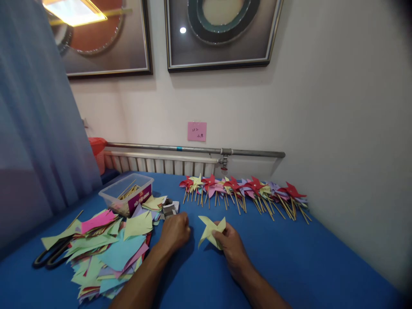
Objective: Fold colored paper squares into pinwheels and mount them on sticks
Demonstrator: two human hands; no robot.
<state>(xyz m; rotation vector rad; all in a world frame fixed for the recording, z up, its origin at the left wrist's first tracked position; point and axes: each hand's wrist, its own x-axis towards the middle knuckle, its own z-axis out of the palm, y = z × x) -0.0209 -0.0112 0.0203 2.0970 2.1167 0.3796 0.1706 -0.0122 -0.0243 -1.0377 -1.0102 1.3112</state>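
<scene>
right hand (234,245): pinching yellow pinwheel (209,227) | left hand (176,231): beside small box (169,210)

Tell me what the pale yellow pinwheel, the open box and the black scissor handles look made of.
Pale yellow pinwheel: matte paper, by its thin, folded points. Open box: probably clear, shiny plastic; its side is see-through. Black scissor handles: likely smooth plastic, given their even dark colour, though coated metal can't be ruled out.

Left hand (175,231) bare, right hand (234,249) bare; both forearms (150,270) uncovered.
</scene>
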